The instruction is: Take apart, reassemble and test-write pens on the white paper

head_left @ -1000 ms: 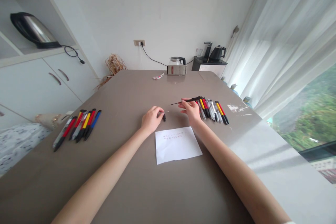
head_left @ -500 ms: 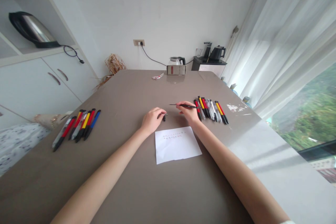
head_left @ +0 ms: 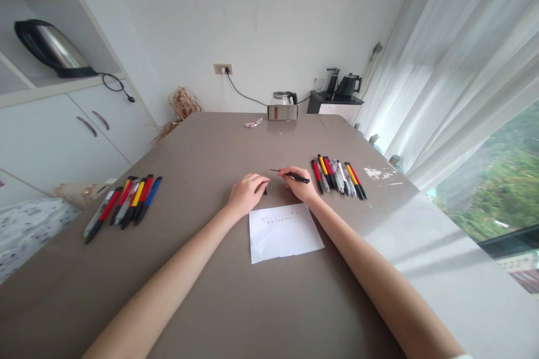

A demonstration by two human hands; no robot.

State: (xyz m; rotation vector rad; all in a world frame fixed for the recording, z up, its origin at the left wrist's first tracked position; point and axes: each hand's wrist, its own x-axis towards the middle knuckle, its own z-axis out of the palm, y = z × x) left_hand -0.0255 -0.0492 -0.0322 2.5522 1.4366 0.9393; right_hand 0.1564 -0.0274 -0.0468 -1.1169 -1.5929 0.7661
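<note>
My right hand [head_left: 300,184] is closed around a black pen barrel [head_left: 300,178], with a thin dark refill [head_left: 274,170] sticking out to the left past the fingertips. My left hand [head_left: 247,195] is closed in a pinch just left of it. By its fingertips shows a tiny, thin, light piece [head_left: 272,184], perhaps a spring; whether the fingers grip it is unclear. A short black pen part [head_left: 265,190] is just below those fingertips. Nearer to me, a white sheet of paper [head_left: 286,241] with two lines of handwriting lies between my forearms.
Several coloured pens [head_left: 337,175] lie in a row right of my right hand. Another group of pens [head_left: 126,199] lies at the left of the table [head_left: 202,303]. At the far edge stand a phone [head_left: 283,113] and a glass pot [head_left: 281,97].
The pen in my right hand has tilted, its rear end now lower and further left. My left fingertips have shifted slightly right, and the light piece now shows beside them.
</note>
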